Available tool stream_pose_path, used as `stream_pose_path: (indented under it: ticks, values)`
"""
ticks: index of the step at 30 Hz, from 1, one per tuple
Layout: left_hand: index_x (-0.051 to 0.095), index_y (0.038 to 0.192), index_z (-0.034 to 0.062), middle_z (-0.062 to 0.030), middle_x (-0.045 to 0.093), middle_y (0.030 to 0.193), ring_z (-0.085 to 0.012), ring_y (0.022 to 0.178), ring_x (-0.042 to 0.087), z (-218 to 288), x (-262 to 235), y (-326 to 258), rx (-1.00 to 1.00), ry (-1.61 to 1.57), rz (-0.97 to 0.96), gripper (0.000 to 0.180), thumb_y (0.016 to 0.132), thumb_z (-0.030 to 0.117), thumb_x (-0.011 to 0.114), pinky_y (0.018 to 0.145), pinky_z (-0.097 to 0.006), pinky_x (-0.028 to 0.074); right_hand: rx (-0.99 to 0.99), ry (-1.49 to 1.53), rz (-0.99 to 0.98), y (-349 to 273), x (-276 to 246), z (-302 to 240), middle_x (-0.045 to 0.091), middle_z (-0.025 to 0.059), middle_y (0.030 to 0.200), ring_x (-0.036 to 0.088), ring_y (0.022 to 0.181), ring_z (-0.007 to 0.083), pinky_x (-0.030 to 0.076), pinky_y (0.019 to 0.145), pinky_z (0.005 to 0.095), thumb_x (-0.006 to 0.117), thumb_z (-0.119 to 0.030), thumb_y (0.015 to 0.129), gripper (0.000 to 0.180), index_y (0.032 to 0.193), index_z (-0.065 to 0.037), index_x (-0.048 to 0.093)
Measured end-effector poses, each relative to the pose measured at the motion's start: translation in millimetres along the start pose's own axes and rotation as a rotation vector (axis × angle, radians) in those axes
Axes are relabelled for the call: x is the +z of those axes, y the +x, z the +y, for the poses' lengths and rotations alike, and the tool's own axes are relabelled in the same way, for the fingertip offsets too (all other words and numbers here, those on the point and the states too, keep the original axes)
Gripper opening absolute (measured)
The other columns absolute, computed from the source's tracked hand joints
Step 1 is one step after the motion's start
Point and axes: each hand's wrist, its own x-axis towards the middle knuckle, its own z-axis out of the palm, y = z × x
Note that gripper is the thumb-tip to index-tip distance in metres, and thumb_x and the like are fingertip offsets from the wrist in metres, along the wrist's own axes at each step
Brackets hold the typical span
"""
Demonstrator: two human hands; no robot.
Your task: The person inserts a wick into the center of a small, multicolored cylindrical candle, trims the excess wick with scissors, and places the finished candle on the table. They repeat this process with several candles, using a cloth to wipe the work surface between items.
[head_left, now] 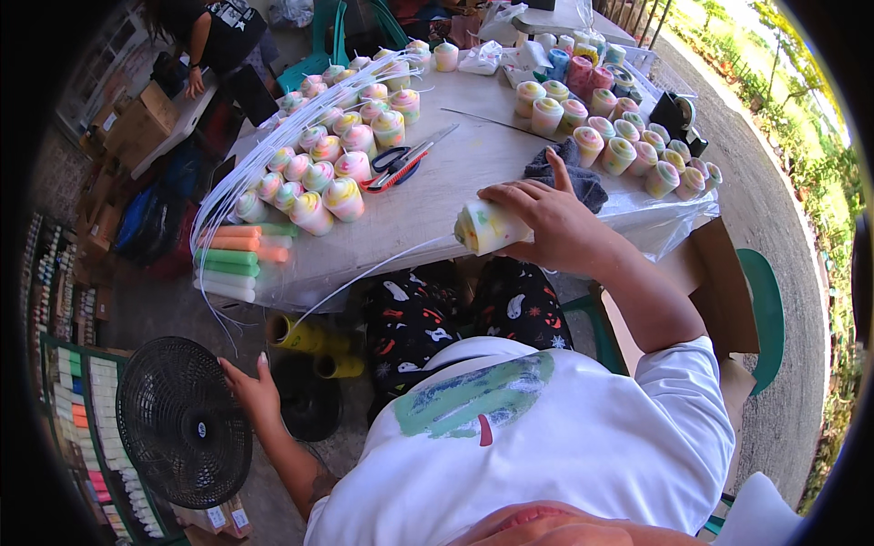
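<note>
My right hand is closed around a pastel swirl-topped candle, tilted on its side above the table's near edge. From its top a long white wick trails down to the left. My left hand is low on the left, its thumb and fingers apart and nothing visible in them. It is beside the rim of a black fan; whether they touch I cannot tell. Rows of similar candles stand on the table's left side, with a bundle of long white wicks lying along them.
Scissors and a red cutter lie mid-table. Orange, green and white taper candles are stacked at the left edge. More cup candles, a dark cloth and a tape dispenser sit right. Another person is far left.
</note>
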Motion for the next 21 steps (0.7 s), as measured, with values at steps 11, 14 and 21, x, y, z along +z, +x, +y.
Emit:
stream_pose_path:
  ticks: [11,14,21]
  values:
    - [0.063,0.1,0.003,-0.0135,0.066,0.099,-0.027,0.105,0.061,243,-8,-16,1.281,-0.176,-0.284,0.02,0.087,0.018,0.061,0.109,-0.061,0.024,-0.137,-0.02,-0.086,17,11,-27,0.064,0.0077,0.116,0.059,0.115,0.0233,0.0,0.111,0.0655,0.075,-0.037,0.072,0.069,0.132,-0.012,0.05]
    - [0.062,0.083,0.0045,-0.0109,0.066,0.086,-0.0254,0.094,0.064,248,-14,-5,1.369,-0.181,-0.108,0.009,0.087,0.013,0.06,0.107,-0.058,0.029,-0.147,-0.058,-0.144,8,-2,-6,0.065,0.0074,0.115,0.059,0.114,0.0237,0.0,0.111,0.0655,0.075,-0.035,0.072,0.068,0.132,-0.013,0.05]
    - [0.062,0.1,0.0025,-0.0127,0.066,0.1,-0.0311,0.105,0.06,243,-4,-3,1.071,-0.599,-0.544,0.019,0.088,0.018,0.063,0.106,-0.052,0.034,-0.084,-0.03,-0.251,12,-16,7,0.065,0.0076,0.114,0.059,0.114,0.0239,0.0,0.111,0.0654,0.075,-0.035,0.074,0.067,0.131,-0.013,0.05]
